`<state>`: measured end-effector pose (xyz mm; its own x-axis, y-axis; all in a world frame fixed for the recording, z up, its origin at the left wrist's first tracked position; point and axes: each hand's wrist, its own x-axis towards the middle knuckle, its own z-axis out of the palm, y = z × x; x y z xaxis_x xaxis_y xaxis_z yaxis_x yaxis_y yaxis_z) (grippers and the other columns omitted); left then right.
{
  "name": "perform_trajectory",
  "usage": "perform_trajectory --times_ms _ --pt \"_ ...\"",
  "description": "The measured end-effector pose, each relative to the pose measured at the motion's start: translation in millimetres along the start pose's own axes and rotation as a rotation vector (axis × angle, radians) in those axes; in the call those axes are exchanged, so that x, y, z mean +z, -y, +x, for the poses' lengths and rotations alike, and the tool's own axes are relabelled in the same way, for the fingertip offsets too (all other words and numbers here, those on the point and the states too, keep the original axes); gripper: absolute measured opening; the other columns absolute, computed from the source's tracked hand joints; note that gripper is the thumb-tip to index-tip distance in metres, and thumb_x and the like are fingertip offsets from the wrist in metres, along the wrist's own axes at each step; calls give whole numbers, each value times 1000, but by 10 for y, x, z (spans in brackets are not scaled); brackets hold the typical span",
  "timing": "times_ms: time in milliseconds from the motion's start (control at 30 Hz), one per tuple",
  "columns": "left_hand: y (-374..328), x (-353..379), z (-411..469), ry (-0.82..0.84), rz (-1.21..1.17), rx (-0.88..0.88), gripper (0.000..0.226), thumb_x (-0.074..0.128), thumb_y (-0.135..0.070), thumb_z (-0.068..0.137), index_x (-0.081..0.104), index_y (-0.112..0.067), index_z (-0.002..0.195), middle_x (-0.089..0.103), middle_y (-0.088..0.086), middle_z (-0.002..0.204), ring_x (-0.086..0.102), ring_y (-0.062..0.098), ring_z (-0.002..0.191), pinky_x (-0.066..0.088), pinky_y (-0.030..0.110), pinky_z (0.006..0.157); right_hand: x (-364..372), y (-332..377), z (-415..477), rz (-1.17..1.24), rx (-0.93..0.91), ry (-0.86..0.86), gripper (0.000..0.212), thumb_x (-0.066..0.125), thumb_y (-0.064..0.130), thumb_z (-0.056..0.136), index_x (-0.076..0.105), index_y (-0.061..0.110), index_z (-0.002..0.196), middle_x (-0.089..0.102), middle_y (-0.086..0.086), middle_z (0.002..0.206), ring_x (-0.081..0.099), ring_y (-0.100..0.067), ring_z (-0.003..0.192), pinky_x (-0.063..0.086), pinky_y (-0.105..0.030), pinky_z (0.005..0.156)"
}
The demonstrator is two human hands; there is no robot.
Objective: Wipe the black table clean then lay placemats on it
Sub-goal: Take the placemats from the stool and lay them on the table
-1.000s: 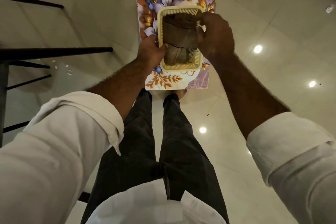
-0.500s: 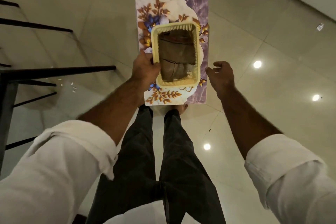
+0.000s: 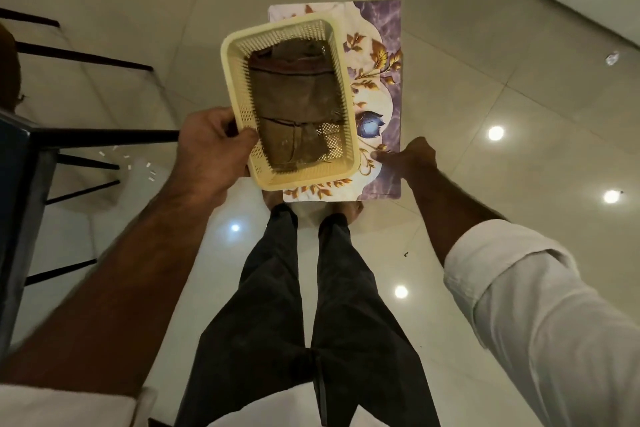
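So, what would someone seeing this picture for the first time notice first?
At the centre, the left hand has its grip on a cream basket with a folded brown cloth inside. Behind it, to the right, the right hand holds floral placemats by their near edge. A corner of the black table shows at far left.

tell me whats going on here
A person stands on the tiled floor beside the black table, carrying supplies. The left hand grips a cream plastic basket at its near corner, with a folded brown cloth lying inside. The right hand pinches the floral placemats at their near right edge, beneath the basket. The placemats are not yet laid.
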<state>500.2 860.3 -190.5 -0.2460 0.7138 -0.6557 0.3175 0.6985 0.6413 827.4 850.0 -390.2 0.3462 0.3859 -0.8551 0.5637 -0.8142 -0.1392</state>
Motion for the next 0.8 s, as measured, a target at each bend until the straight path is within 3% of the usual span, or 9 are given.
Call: perform_trajectory --times_ms 100,167,233,300,367,467,600,700,800 --pt "45 -32 -13 -23 9 -10 23 70 -12 109 79 -15 130 84 4 115 84 22 97 71 48 75 -18 -113 17 119 -24 -42 95 101 59 70 65 4 137 73 -12 137 75 -32 118 60 -38 90" --pt "61 -35 -3 -23 4 -14 24 70 -12 109 78 -13 131 84 5 116 84 22 97 71 47 74 -55 -177 -14 241 -93 12 71 102 47 75 77 3 125 80 -9 124 79 -29 106 65 -42 93" --pt "65 -19 20 -21 -2 -17 23 69 -11 109 78 -12 131 84 5 115 84 22 96 71 46 73 -128 -208 -104 358 -173 102 59 96 45 77 81 12 123 83 -4 119 81 -27 106 65 -50 100" --pt "51 -2 35 -21 -19 -24 23 68 -8 109 79 -14 128 84 2 110 84 18 92 71 42 68 -263 -207 -269 378 -288 137 52 87 48 81 81 19 124 83 1 119 81 -26 109 64 -53 102" --pt "28 -8 48 -18 -14 -27 22 68 -7 109 79 -16 126 84 -1 107 84 18 90 70 41 67 -466 -209 -484 367 -374 110 41 84 37 92 79 18 128 83 0 120 80 -26 110 64 -53 102" --pt "20 -89 122 -31 15 -39 22 69 -8 108 80 -18 124 84 2 109 84 23 94 70 48 74 -857 -360 -753 458 -428 101 33 79 11 100 75 6 132 82 -10 121 80 -30 113 65 -48 101" --pt "26 -252 294 -75 15 -60 25 69 -6 106 79 -12 128 83 10 116 83 31 99 69 57 82 -1400 -529 -1156 537 -477 54 32 79 4 99 74 7 130 85 -3 111 82 -21 103 67 -42 95" --pt "67 -277 461 -107 0 -90 27 70 -3 104 79 -8 128 82 14 117 82 35 100 68 62 85 -1741 -599 -1519 585 -521 19 25 69 -8 100 71 5 122 85 9 95 80 -6 89 65 -24 81" --pt "134 -147 649 -94 -25 -150 30 70 2 98 82 -10 123 83 14 113 82 37 97 67 65 85 -1975 -670 -1879 626 -572 -16 16 70 -4 96 69 6 109 84 9 94 80 -7 90 64 -24 83"
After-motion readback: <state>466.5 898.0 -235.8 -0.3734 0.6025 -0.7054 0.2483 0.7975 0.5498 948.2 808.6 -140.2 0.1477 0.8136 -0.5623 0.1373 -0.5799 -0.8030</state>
